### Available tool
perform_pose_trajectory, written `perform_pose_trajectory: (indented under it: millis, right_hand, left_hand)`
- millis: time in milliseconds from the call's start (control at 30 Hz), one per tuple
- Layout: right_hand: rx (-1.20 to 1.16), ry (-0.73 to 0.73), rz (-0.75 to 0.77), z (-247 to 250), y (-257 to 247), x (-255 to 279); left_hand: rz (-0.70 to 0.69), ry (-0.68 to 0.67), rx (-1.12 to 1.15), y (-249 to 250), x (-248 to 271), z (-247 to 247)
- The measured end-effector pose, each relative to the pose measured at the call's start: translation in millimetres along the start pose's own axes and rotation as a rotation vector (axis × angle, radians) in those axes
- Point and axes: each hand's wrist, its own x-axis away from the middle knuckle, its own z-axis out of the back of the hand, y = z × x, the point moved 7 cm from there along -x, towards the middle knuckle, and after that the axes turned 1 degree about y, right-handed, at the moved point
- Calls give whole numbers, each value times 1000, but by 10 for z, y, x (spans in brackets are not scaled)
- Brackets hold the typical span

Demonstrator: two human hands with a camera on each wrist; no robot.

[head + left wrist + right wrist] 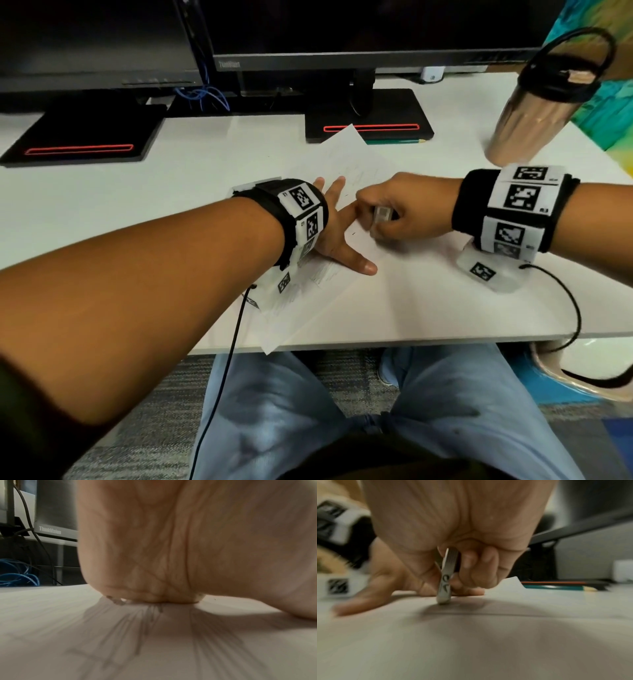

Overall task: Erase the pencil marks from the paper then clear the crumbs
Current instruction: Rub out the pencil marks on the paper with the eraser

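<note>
A white sheet of paper (346, 161) lies slanted on the desk, with faint pencil marks (145, 632) on it. My left hand (337, 236) presses flat on the paper with fingers and thumb spread. My right hand (394, 212) grips a white eraser (382, 216) in curled fingers, just right of the left index finger. In the right wrist view the eraser (446, 578) stands on edge with its lower end touching the paper (471, 635). The left wrist view shows my palm (171, 547) resting on the marked paper.
A metal bottle (534, 116) with a black lid stands at the back right. Two monitor stands (370, 116) and blue cables (205, 96) line the back. A green pencil (394, 140) lies by the right stand. The paper's near corner overhangs the desk edge (445, 339).
</note>
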Motion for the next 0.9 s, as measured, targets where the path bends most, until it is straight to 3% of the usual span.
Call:
perform_pose_trajectory:
  millis: [67,200,333,600,733,900]
  right_hand:
    - [-7,-54,41,-94,-84,0]
    - [-18,2,-32,22,22,-7]
    - [-48,-36,20,-92,-85,10]
    - [33,105,-149,387,216,117]
    - [66,97,-165,373,202,99]
    - [51,63,-180,193,139,21]
  left_hand:
    - [-6,-11,6,16,5,-17]
    - [2,4,3,11,-27,-14]
    - [-6,-11,8,10,-9,-17]
    - [-38,12,15,-28,55,26]
    - [-57,66,35,10,-2,112]
    - [-69,20,31,113,-41,24]
